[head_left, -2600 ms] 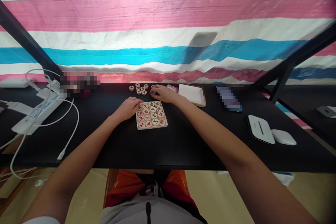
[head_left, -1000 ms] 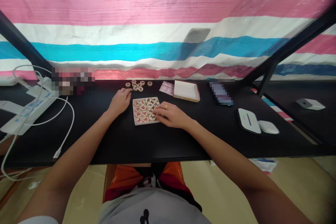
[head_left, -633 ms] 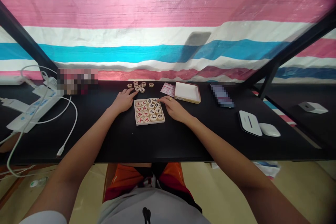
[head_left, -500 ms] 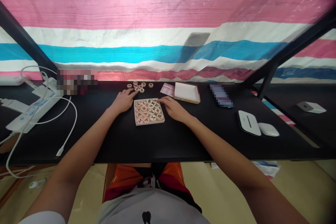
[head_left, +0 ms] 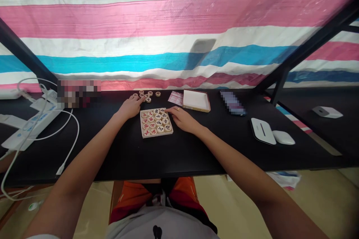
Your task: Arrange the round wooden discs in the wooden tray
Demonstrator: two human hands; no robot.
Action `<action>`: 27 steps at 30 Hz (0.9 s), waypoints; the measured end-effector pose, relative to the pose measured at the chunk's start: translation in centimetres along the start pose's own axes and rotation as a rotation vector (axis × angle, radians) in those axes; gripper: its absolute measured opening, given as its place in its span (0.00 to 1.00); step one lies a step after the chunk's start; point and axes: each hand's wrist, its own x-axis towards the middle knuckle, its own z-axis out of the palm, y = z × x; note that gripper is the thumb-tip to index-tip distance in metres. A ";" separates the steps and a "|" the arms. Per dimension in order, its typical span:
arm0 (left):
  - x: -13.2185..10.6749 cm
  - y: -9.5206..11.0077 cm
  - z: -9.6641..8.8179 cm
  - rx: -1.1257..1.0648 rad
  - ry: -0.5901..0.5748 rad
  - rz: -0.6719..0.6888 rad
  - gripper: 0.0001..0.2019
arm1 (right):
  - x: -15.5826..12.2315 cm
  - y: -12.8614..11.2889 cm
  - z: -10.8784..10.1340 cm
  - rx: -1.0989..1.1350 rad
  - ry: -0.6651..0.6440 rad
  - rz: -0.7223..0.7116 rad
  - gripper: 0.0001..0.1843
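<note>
A shallow white box on the black desk holds rows of round Chinese chess pieces, red characters on the left and black ones on the right. My left hand reaches past the box's far left corner, fingers stretched out among several loose chess pieces. Its fingertips cover part of that group, so whether one piece is touched firmly is unclear. Beside the box's right side rests my right hand, a ring on one finger. Its index finger extends to the chess piece in the far right corner; nothing is visibly grasped.
A box lid and a pink printed card lie behind my right hand. Farther right are a blurred phone-like object, a white-topped device and a white mouse. A power strip with white cables sits left.
The whole view has shifted slightly, moving things left and down. My left fingertips have edged forward over the loose pieces, hiding one more. My right hand stays by the box's far right corner.
</note>
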 end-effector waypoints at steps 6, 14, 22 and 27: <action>-0.9 0.2 -0.4 -0.014 0.025 -0.018 0.22 | 0.0 0.0 -0.1 -0.002 -0.010 0.006 0.25; -4.3 -0.5 -1.2 -0.181 0.019 -0.075 0.11 | -0.1 0.0 -0.2 -0.002 -0.011 0.012 0.25; -4.4 -0.3 -2.4 -0.527 0.197 -0.086 0.12 | -0.3 0.3 0.1 -0.001 0.001 0.013 0.26; -4.3 2.4 -2.2 -0.644 0.206 0.105 0.12 | -0.3 0.4 0.2 0.011 0.001 0.019 0.26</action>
